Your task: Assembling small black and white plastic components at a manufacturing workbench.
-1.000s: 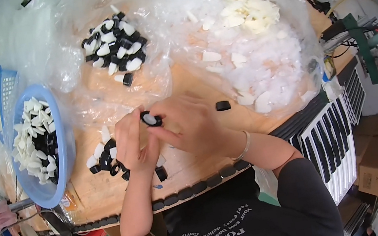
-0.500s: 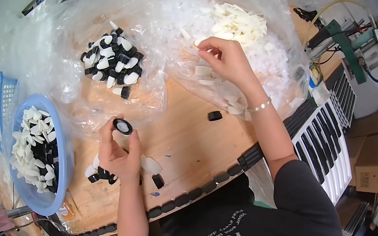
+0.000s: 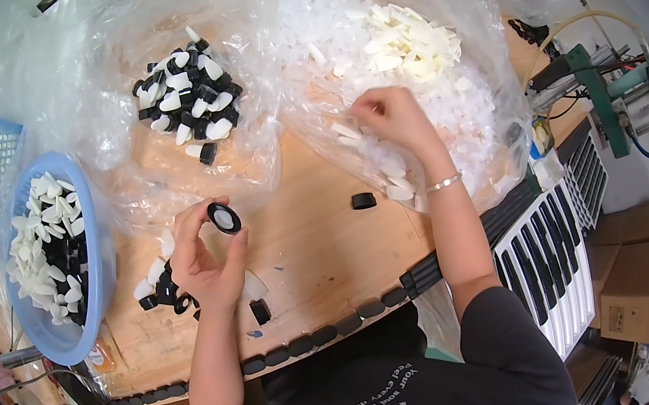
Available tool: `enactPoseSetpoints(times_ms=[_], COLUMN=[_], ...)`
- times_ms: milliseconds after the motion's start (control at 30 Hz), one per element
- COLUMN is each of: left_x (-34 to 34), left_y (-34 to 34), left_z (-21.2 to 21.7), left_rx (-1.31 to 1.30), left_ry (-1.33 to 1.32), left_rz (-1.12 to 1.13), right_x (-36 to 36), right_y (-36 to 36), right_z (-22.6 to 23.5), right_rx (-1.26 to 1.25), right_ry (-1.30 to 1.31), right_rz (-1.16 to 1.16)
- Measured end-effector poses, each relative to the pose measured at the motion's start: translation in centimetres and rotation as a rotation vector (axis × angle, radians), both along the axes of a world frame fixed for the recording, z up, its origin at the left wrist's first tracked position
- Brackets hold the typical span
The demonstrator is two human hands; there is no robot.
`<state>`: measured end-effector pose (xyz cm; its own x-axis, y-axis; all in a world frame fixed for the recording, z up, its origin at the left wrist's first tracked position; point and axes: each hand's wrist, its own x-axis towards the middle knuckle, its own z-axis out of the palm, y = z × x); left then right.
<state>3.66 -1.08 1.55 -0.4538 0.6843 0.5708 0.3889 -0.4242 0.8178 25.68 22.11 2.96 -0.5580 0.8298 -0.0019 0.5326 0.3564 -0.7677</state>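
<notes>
The left hand (image 3: pixel 206 261) is raised above the wooden table (image 3: pixel 313 239), fingers closed on a black ring-shaped cap with a white centre (image 3: pixel 224 217), pinched between thumb and fingertips at the upper right of the hand. Below and left of this hand, a small cluster of black and white parts (image 3: pixel 162 285) lies on the table, and one black piece (image 3: pixel 260 310) sits near the front edge. The right hand (image 3: pixel 392 118) reaches forward into a clear plastic bag (image 3: pixel 448 19), fingers curled down onto the translucent white pieces (image 3: pixel 446 109) inside it; whether it grips one cannot be told. A heap of cream-coloured pieces (image 3: pixel 413 42) lies just beyond that hand. A single black cap (image 3: pixel 363 200) rests on the table between the two hands. A pile of mixed black and white parts (image 3: pixel 187 97) sits on plastic sheeting farther back. A blue basin (image 3: pixel 100 274) holding white and black parts stands at the left.
</notes>
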Motion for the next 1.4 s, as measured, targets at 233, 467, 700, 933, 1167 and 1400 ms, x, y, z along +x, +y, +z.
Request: enactPoseSetpoints(times_ms=[233,467,700,933,1167,1400], left_x=[0.5,0.3,0.3,0.2,0.5,0.8], left_y=[0.7,0.4,0.4,0.6,0.4,0.3], left_z=[-0.1,0.2,0.1,0.1,0.5,0.3], left_rx=[-0.008,0.01,-0.014,-0.019,0.015,0.128], left_ry=[0.043,-0.013,0.052,0.082,0.158,0.417], left_rz=[0.006,0.021,-0.004,0.043,0.008,0.178], right_x=[-0.5,1.3,0.5,-1.4,0.3,-4.1], right_y=[2.0,1.4,1.5,0.4,1.0,-10.0], right_z=[-2.4,0.3,-2.1,-1.8,-0.3,4.2], right_rx=[0.4,0.267,0.286,0.514,0.62,0.043], right_ry=[-0.16,-0.01,-0.169,-0.426,-0.165,0.677], right_rz=[-0.101,-0.134,0.079,-0.051,-0.156,-0.026])
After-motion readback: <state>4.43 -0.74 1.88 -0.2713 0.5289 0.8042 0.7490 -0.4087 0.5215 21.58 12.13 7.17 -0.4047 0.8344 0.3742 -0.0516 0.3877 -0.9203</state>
